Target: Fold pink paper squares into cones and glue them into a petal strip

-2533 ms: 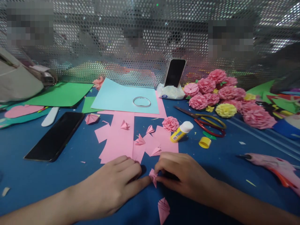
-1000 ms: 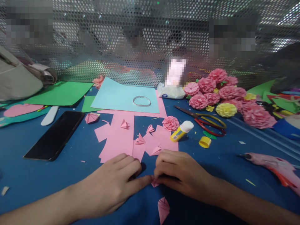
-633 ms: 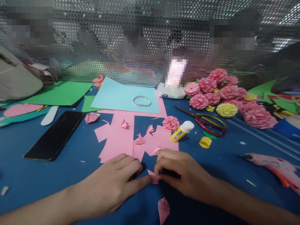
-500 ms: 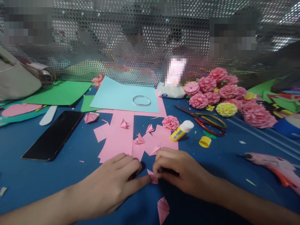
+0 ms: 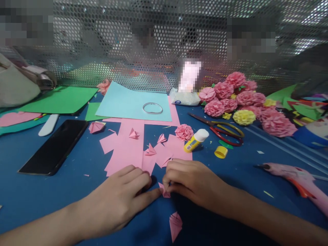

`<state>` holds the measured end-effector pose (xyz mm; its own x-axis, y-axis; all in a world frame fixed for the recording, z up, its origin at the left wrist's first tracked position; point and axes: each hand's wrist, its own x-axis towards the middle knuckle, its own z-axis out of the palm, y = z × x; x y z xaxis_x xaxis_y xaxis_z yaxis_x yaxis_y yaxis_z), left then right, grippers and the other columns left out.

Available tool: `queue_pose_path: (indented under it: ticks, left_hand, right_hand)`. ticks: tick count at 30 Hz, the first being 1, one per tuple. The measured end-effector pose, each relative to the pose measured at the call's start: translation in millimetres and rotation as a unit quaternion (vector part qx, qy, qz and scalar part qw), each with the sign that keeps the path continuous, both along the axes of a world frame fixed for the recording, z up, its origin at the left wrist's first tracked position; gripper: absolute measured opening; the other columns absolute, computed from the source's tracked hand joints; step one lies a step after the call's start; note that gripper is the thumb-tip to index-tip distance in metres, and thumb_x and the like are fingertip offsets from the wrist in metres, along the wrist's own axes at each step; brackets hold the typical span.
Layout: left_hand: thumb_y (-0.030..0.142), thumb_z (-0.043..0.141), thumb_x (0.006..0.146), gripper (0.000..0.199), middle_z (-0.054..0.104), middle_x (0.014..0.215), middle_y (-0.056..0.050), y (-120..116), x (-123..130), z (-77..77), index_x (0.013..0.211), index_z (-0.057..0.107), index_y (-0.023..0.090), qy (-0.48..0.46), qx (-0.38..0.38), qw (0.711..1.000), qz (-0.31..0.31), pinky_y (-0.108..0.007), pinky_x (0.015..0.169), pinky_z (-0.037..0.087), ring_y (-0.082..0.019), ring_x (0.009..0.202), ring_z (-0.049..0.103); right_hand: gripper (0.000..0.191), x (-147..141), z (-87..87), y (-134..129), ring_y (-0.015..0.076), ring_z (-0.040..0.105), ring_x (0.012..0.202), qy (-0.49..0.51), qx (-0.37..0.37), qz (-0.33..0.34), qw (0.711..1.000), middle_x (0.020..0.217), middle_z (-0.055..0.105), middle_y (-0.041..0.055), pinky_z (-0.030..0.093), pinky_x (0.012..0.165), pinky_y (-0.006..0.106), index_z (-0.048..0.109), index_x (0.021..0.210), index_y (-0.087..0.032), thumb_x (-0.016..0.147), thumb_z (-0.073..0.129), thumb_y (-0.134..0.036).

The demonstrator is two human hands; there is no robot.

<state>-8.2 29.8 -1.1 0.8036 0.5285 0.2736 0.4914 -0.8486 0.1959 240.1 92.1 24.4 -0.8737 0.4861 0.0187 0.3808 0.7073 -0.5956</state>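
A small folded piece of pink paper (image 5: 165,192) lies on the table between my hands. My left hand (image 5: 128,198) has its fingers curled under, and the tip of its thumb presses the left edge of that paper. On the other side my right hand (image 5: 193,181) pinches the same paper between thumb and fingers, which cover part of it. Closer to me sits a pleated pink paper piece (image 5: 175,225). Just beyond my hands, several folded pink pieces, one of them a pointed fold (image 5: 150,150), rest on pink paper sheets (image 5: 128,147).
A glue stick (image 5: 196,140) stands uncapped by its yellow cap (image 5: 220,152). Scissors (image 5: 217,126), paper flowers (image 5: 241,95) and a pink glue gun (image 5: 292,174) are on the right. A black phone (image 5: 55,147) lies left; a blue sheet (image 5: 128,102) carries a silver ring (image 5: 152,112).
The whole view has shifted slightly, so things appear a little farther left and up. Both hands keep nearly the same hold on the folded pink paper.
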Motion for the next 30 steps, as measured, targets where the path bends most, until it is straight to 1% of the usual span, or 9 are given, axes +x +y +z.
queue_pose_path:
  ticks: [3,6,9,12,16,23,30]
  left_hand:
    - [0.012,0.03,0.103,0.036,0.059,0.096,-0.011,-0.2,0.2,3.0,0.129,0.056,0.011,-0.023,0.018,1.0,-0.006,-0.037,0.071,0.043,-0.023,0.083,0.051]
    - [0.012,0.031,0.105,0.035,0.061,0.092,-0.009,0.3,1.4,7.3,0.124,0.059,0.008,-0.051,0.049,0.997,-0.019,-0.036,0.069,0.042,-0.021,0.077,0.051]
    - [0.012,0.032,0.105,0.035,0.062,0.09,-0.008,0.1,2.4,8.0,0.126,0.059,0.009,-0.046,0.06,0.997,-0.032,-0.035,0.066,0.041,-0.02,0.073,0.05]
    - [0.012,0.033,0.105,0.035,0.062,0.092,-0.008,-0.6,2.2,4.7,0.13,0.057,0.01,-0.027,0.053,0.998,-0.028,-0.035,0.067,0.042,-0.02,0.076,0.051]
    - [0.013,0.033,0.104,0.036,0.061,0.099,-0.01,-0.8,0.9,0.0,0.134,0.055,0.012,-0.009,0.041,0.999,-0.025,-0.037,0.069,0.043,-0.022,0.081,0.052]
    - [0.013,0.034,0.104,0.037,0.06,0.098,-0.011,-0.7,0.7,-0.4,0.135,0.054,0.012,0.003,0.033,0.999,-0.022,-0.038,0.07,0.044,-0.022,0.081,0.051]
    - [0.014,0.032,0.104,0.038,0.059,0.098,-0.01,-0.2,1.1,2.8,0.134,0.054,0.012,-0.004,0.033,0.999,-0.024,-0.037,0.069,0.044,-0.022,0.081,0.05]
  right_hand:
    - [0.009,-0.4,2.0,-3.0,0.0139,0.058,0.084,-0.015,-0.017,-0.033,0.999,0.089,0.065,-0.0022,0.036,0.07,0.024,0.063,0.088,-0.02,0.096,0.062,-0.02]
    - [0.01,-2.8,3.5,-4.4,0.0127,0.058,0.085,-0.026,-0.04,-0.064,0.997,0.087,0.066,-0.0046,0.036,0.07,0.023,0.064,0.083,-0.02,0.089,0.069,-0.014]
    - [0.018,-6.1,5.6,-4.6,0.0112,0.059,0.083,-0.031,-0.051,-0.093,0.994,0.083,0.066,-0.0062,0.036,0.07,0.022,0.065,0.079,-0.02,0.08,0.073,-0.004]
    - [0.019,-7.8,7.7,-5.0,0.01,0.059,0.082,-0.029,-0.059,-0.109,0.992,0.083,0.066,-0.0067,0.037,0.07,0.021,0.065,0.078,-0.019,0.079,0.071,-0.001]
    - [0.017,-7.5,8.1,-5.8,0.0086,0.057,0.079,-0.026,-0.06,-0.109,0.992,0.081,0.065,-0.0076,0.037,0.069,0.021,0.066,0.079,-0.019,0.078,0.073,-0.004]
    - [0.017,-6.7,6.3,-4.9,0.0087,0.056,0.079,-0.019,-0.053,-0.113,0.992,0.083,0.064,-0.0074,0.037,0.071,0.021,0.065,0.084,-0.02,0.079,0.075,-0.006]
    - [0.014,-4.8,10.9,-2.0,0.0095,0.055,0.078,-0.023,-0.079,-0.075,0.994,0.082,0.063,-0.0065,0.037,0.07,0.021,0.065,0.08,-0.019,0.084,0.07,-0.006]
